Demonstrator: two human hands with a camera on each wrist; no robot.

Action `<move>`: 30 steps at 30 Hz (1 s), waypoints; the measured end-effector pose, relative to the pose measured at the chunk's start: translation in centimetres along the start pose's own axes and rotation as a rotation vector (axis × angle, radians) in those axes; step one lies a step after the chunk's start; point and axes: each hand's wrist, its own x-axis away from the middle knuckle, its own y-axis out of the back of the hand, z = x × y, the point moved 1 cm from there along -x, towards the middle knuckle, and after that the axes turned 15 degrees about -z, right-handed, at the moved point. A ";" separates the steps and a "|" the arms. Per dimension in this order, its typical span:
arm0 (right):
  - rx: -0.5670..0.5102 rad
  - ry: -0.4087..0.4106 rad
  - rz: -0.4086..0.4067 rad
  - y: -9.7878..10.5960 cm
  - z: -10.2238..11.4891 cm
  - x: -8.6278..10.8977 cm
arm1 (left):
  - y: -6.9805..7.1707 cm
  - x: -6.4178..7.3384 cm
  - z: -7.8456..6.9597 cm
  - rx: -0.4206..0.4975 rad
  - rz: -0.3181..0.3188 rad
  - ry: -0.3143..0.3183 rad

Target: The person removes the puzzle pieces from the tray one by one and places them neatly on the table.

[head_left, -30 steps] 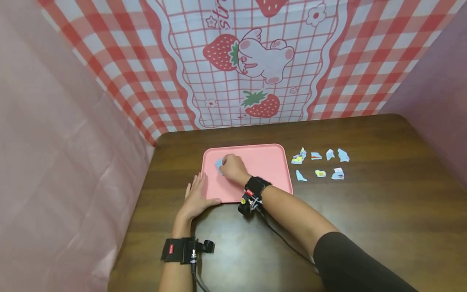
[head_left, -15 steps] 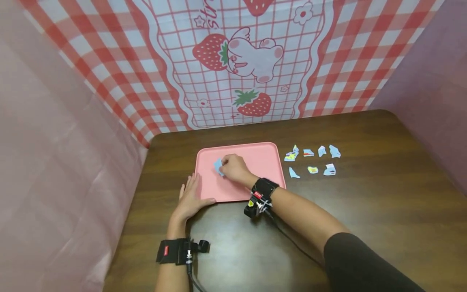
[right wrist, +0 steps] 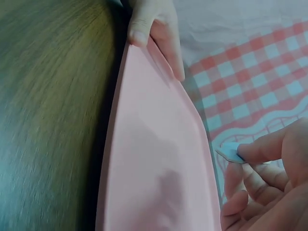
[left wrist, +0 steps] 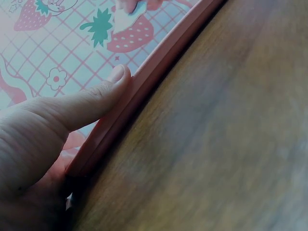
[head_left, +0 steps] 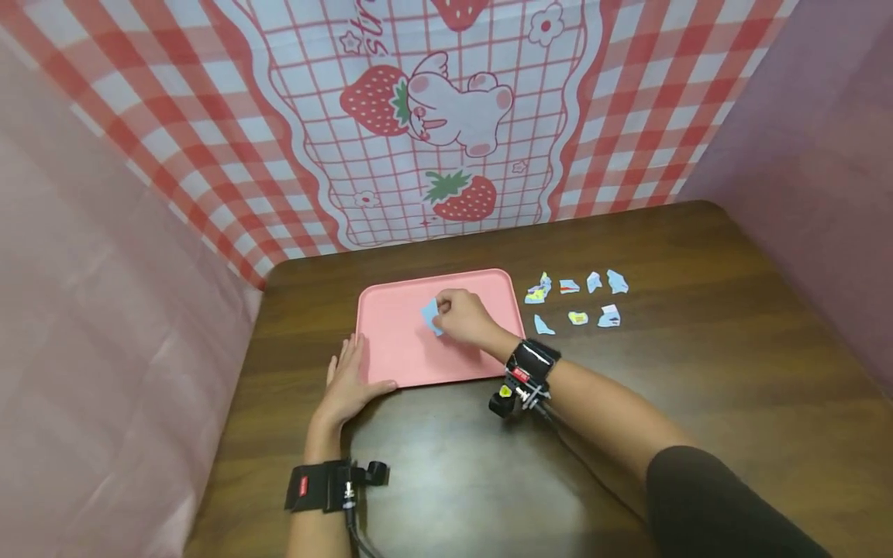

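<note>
My right hand (head_left: pixel 466 316) pinches a light blue puzzle piece (head_left: pixel 430 315) between thumb and fingers, over the pink tray (head_left: pixel 398 360). In the right wrist view the puzzle piece (right wrist: pixel 230 152) shows its thin edge, raised above the tray, and a shadow falls on the tray floor. My left hand (head_left: pixel 349 381) rests at the tray's near left corner, thumb along the near rim and fingers spread straight on the left rim. The left wrist view has the left hand's thumb (left wrist: pixel 91 101) lying on the tray rim (left wrist: pixel 154 60).
To the tray's right lie several loose printed pieces in two rows, among them a yellow and blue one (head_left: pixel 538 291) and a small yellow one (head_left: pixel 577 318). The wooden table (head_left: pixel 446 473) ends at a strawberry-print checked cloth (head_left: pixel 460 116). Cables trail from both wrist cameras.
My right hand has lifted the light blue puzzle piece and carried it rightward over the tray. My left hand keeps its place at the corner. The head view has shifted to the right.
</note>
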 end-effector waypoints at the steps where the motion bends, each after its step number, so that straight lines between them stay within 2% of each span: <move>1: 0.004 0.000 0.003 0.3 -0.1 0.1 | 0.0 0.0 0.0 0.003 0.000 0.001; 10: -0.017 -0.008 -0.014 3.0 -2.7 1.0 | -0.2 -0.1 0.0 0.006 0.007 0.005; 20: -0.048 -0.048 -0.082 6.5 -5.4 2.1 | -0.2 -0.3 0.3 -0.004 0.005 -0.007; 30: -0.017 -0.077 -0.142 10.2 -8.0 3.2 | -0.1 -0.1 0.3 0.001 0.009 -0.009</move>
